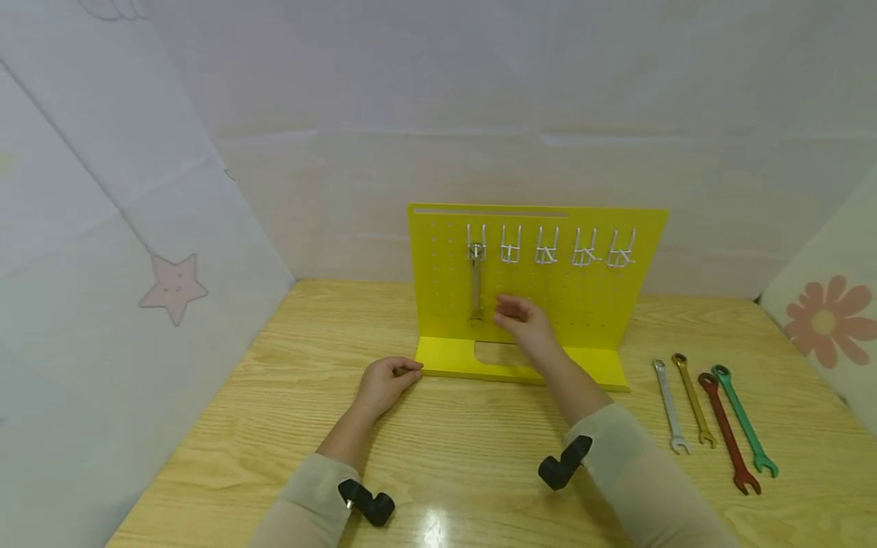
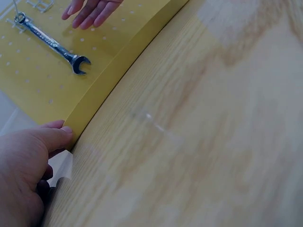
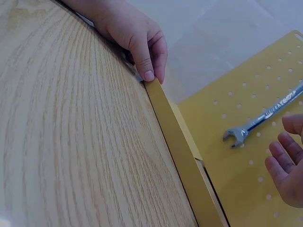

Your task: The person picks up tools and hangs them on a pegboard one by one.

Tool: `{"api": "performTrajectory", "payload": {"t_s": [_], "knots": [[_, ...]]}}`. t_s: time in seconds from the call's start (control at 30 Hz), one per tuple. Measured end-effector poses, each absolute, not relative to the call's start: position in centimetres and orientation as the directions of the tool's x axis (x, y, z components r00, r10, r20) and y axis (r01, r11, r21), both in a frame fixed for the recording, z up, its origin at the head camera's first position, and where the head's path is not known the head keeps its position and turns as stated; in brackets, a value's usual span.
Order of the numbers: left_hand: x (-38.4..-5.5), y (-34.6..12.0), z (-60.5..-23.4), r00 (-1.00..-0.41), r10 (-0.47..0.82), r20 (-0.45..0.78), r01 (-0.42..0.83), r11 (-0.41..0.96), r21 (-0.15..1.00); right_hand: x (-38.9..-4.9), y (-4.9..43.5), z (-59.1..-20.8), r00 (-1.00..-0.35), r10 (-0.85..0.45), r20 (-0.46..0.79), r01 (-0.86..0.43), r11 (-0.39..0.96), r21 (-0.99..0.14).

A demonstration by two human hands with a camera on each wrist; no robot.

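A yellow pegboard stand [image 1: 596,301] stands upright on the wooden table. From its leftmost hook hangs a silver combination wrench [image 1: 476,285], ring end up and open end down. My left hand [image 1: 384,384] pinches the front left corner of the stand's base between thumb and fingers, as the left wrist view [image 2: 28,161] also shows. In front of the board, just right of the hanging wrench's lower end, is my right hand [image 1: 527,327], its fingers loosely extended and holding nothing. The right wrist view shows those fingers [image 3: 282,153] apart from the wrench [image 3: 265,116].
More wire hooks [image 1: 546,253] line the board to the right of the wrench. On the table [image 1: 452,449], right of the stand, lie a silver wrench [image 1: 668,407], a gold one [image 1: 694,399], a red one [image 1: 729,434] and a green one [image 1: 745,418]. White cloth [image 1: 342,175] hangs behind.
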State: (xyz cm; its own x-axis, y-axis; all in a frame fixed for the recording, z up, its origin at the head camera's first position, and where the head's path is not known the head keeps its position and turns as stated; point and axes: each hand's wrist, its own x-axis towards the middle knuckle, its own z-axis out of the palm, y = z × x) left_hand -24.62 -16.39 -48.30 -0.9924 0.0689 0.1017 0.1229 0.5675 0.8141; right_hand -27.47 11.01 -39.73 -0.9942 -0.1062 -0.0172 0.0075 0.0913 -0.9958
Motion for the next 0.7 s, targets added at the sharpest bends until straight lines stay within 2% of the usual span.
{"api": "performTrajectory", "payload": {"t_s": [0.47,0.7], "knots": [[-24.7,-16.5,-48.3,-0.994,0.061,0.088,0.107,0.566,0.817,-25.8,14.8,-40.0,-0.992,-0.109,-0.061,0.035,0.221,-0.975],[-24.8,-16.5,-48.4,-0.994,0.065,0.093,0.114,0.568,0.815,-24.6,17.3,-39.8,-0.995,-0.093,-0.036,0.006,0.303,-0.953]]}}
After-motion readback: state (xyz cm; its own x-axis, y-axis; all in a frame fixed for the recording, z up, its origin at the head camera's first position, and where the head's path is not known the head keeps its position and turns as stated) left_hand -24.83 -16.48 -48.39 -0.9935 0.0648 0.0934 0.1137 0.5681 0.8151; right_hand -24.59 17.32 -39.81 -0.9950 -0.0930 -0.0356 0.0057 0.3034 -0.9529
